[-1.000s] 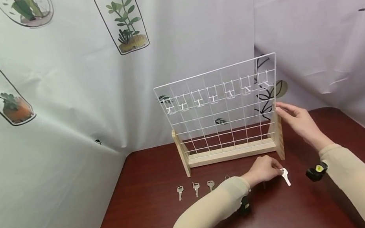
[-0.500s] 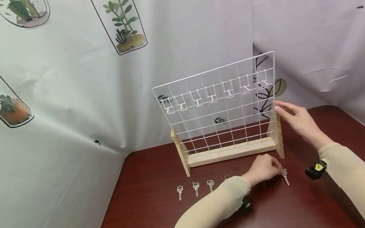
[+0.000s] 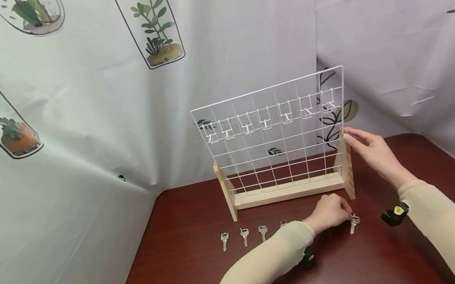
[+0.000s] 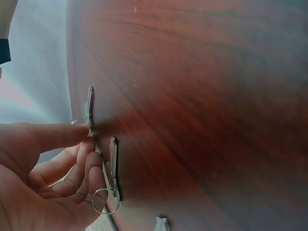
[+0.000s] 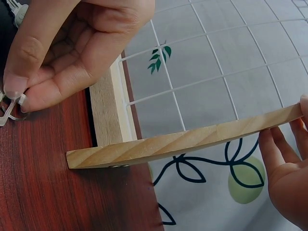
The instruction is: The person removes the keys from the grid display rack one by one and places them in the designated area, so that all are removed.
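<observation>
Near the right end of a row of keys, my left hand (image 3: 329,210) pinches a silver key (image 3: 354,225) by its ring, between thumb and fingertips. Its blade points down toward the table. In the left wrist view, another key (image 4: 113,163) with a ring lies just beside the curled fingers. My right hand (image 3: 372,151) holds the edge of the rack's right wooden post (image 5: 192,139), with the thumb on one side and fingers on the other. White hooks (image 3: 286,117) line the upper part of the wire grid rack (image 3: 276,154).
Several keys lie in a row before the rack, including a far-left key (image 3: 225,240) and one beside it (image 3: 245,236); my left forearm hides part of the row. A printed cloth backdrop (image 3: 236,26) hangs behind the dark red table (image 3: 177,279).
The pinched key has turned in my left fingers: its blade slanted to the lower right and now slants to the lower left. My right hand stays at the post.
</observation>
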The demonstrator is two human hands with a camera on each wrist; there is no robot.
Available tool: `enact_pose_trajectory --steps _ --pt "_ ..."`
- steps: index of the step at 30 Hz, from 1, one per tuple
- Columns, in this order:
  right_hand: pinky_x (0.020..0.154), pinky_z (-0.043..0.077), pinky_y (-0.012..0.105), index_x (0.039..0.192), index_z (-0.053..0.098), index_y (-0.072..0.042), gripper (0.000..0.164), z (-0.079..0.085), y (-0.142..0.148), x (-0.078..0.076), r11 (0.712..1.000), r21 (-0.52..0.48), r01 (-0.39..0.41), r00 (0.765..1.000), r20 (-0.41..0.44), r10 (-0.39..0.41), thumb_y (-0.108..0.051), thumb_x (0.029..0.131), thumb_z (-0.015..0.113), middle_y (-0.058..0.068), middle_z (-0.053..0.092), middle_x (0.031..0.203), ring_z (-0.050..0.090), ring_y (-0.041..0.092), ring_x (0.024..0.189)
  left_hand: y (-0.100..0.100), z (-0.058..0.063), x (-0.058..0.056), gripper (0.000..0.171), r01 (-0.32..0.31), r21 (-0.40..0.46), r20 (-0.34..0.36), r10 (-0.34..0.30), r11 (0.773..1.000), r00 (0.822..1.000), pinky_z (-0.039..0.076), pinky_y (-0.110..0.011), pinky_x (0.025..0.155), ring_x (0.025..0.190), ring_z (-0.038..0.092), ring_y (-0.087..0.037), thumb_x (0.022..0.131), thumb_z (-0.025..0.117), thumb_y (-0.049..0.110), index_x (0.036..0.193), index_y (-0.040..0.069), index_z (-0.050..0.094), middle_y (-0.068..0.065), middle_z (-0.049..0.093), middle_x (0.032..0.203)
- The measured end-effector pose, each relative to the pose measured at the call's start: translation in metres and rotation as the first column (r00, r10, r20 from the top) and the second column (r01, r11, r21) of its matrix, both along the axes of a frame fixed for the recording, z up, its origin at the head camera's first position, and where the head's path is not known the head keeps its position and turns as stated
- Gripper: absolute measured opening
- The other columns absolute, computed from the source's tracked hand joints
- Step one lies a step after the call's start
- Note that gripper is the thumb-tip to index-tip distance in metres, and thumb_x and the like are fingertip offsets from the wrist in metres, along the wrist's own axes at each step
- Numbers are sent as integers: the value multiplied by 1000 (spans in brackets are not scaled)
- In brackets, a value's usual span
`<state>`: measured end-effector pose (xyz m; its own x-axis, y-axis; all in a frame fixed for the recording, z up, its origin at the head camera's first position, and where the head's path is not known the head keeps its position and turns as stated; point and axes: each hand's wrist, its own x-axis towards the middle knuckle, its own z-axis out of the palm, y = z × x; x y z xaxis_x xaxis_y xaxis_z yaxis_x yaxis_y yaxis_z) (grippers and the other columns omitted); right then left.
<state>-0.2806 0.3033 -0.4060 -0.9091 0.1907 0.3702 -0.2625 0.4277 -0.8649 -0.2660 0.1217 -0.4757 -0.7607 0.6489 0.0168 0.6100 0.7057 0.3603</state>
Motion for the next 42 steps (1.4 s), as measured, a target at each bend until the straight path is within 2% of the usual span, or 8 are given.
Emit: enact_pose_trajectory --steps 6,17,24,27,36,42 --pt "84 43 4 148 50 -6 57 0 0 0 1000 4 -8 1000 12 8 -41 103 56 20 51 146 51 -14 107 1 1 0 5 -5 -5 8 5 1000 1000 38 -7 59 63 52 4 81 79 22 77 25 78 21 66 69" --pt "85 43 5 148 50 -8 57 1 -2 1 1000 -9 -21 1000 18 21 -41 103 56 17 50 148 51 -13 109 0 2 2 4 22 -42 9 -21 999 1000 36 -7 60 65 51 4 81 81 24 79 24 78 21 63 67" --pt "85 43 5 149 49 -9 58 3 0 3 1000 29 -5 999 47 4 -44 103 54 19 47 150 51 -9 113 -1 2 2 5 91 -47 0 -91 995 996 35 -7 59 61 49 5 81 81 23 83 25 78 20 60 63" --pt "85 43 5 150 48 -9 59 3 0 3 999 35 -8 999 51 6 -44 103 54 19 47 150 51 -9 113 -2 2 3 4 102 -49 4 -102 994 995 35 -7 58 61 49 5 82 80 21 82 25 78 21 59 63" --pt "84 43 4 150 48 -7 58 4 0 4 999 29 -13 999 46 12 -43 104 55 21 46 150 51 -12 110 -2 3 3 5 93 -71 0 -93 993 996 36 -6 60 64 50 4 83 78 22 78 24 77 21 61 66" --pt "84 43 4 150 47 -7 58 4 0 7 999 31 -13 999 44 12 -42 104 54 21 46 151 51 -12 110 -1 2 5 12 61 -90 -11 -62 994 998 36 -7 58 62 50 3 81 82 26 72 24 75 21 58 62"
